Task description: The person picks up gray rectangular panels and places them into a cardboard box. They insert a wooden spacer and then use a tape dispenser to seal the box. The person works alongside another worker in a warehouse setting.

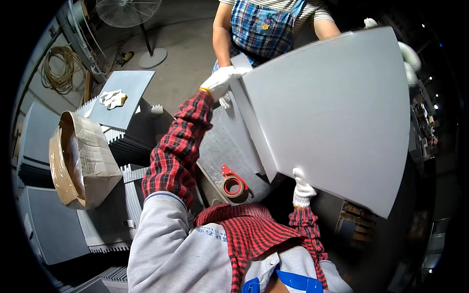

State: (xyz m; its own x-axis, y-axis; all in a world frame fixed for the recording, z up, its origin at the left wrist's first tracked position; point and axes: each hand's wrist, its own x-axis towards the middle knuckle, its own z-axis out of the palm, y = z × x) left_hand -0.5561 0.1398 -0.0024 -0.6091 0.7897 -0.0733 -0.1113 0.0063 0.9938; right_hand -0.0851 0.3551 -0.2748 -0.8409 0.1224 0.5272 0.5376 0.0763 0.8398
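Note:
A large grey slab (332,117) with one curved outer edge is tilted up in front of me. Along its left side runs a narrow grey strip (251,122). My left hand (222,80), in a white knit glove, is closed over the far end of this strip; part of its fingers is hidden. At the slab's near edge my right hand (303,188), also gloved, grips with the thumb on the upper face and the other fingers out of sight beneath. Below the strip, a red tape dispenser (233,186) with brown tape lies on a grey, film-covered surface (217,139).
Across the slab stands a person in a blue plaid apron (266,29), arms reaching to it. At left are a carton (93,156), stacked dark slabs (129,146) and a panel (122,93) bearing spare gloves (113,99). A fan (146,39) stands behind; a pallet (356,222) lies right.

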